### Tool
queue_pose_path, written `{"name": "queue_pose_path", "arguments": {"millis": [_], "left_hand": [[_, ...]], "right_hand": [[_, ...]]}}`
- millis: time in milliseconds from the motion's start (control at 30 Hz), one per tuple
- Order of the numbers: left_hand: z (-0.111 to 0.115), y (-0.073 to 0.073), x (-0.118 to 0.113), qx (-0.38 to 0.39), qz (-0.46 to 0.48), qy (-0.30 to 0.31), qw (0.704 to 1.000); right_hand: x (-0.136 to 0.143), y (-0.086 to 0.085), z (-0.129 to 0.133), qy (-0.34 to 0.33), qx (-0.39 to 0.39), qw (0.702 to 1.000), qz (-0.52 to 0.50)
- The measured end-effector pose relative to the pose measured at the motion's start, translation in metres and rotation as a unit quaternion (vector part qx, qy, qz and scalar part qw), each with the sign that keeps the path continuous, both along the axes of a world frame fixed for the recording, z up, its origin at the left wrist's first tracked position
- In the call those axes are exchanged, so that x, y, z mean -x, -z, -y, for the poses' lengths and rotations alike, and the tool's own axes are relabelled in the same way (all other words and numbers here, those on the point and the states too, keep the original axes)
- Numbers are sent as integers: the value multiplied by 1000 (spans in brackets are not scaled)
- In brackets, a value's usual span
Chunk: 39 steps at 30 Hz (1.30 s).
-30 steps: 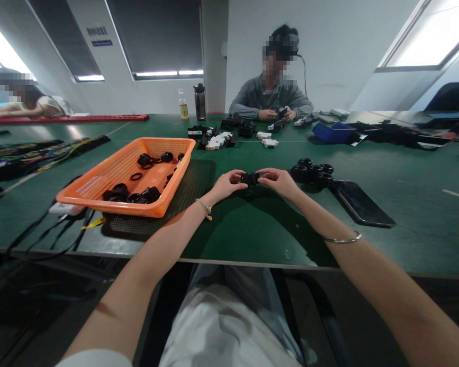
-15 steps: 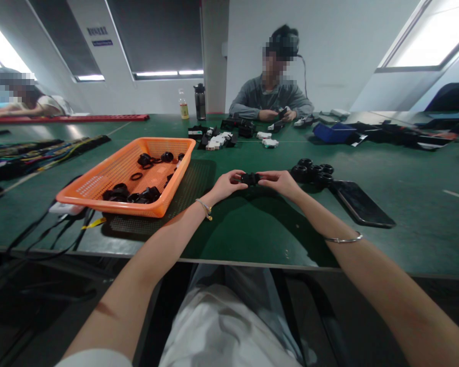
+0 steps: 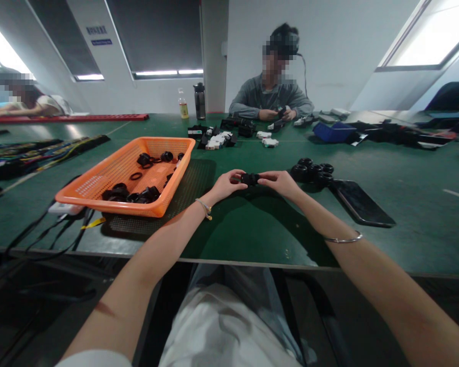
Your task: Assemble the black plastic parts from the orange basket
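Note:
Between my two hands a small black part point(image 3: 250, 179) is held just above the green table point(image 3: 245, 234). My left hand point(image 3: 229, 184) pinches its left end with thumb and fingers. The fingertips of my right hand point(image 3: 278, 182) close on its right end. Just right of my right hand lie several black round parts point(image 3: 309, 171), and a black phone point(image 3: 363, 203) lies beside them. To the left stands an orange basket point(image 3: 160, 208) with black parts and a ring in it.
Black and white parts point(image 3: 220, 139) lie beyond my hands, with two bottles point(image 3: 200, 102) behind. Across the table a person point(image 3: 270, 97) holds a dark part. A blue bin point(image 3: 331, 132) stands at the back right; cable bundles point(image 3: 42, 153) lie far left.

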<state>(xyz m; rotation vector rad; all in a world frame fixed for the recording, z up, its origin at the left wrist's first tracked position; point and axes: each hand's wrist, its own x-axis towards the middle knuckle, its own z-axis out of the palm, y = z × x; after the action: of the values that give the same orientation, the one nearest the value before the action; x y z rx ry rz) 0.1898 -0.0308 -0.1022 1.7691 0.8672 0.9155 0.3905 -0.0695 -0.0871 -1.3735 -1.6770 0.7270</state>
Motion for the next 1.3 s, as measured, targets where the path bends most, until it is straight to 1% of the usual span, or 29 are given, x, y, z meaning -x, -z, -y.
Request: {"name": "queue_pose_path", "arguments": {"millis": [233,333,533,767,1033,1200,1300], "left_hand": [[1,-1,0,-2,-1,-4,1000],[2,-1,0,-1,-9,-7,1000],[1,0,0,-5,-5,-8,1000],[-1,1,0,-6,-9,-8,1000],[-1,2,0,-6,-3,-1,1000],[0,1,0,1,3,1,1000],[1,-1,0,10,6,0,1000]], "right_hand": [[1,-1,2,-5,-9,1000,5],[2,-2,3,-3,-1,1000,1],[0,-2,2,-26,14,999,-28],[-1,-2,2,-19,21,1000,-9],[-3,0,-1,-7,-16,1000,25],[-3,2,-2,-8,-4,1000,11],[-2,2,-1,-13,-9,1000,0]]}}
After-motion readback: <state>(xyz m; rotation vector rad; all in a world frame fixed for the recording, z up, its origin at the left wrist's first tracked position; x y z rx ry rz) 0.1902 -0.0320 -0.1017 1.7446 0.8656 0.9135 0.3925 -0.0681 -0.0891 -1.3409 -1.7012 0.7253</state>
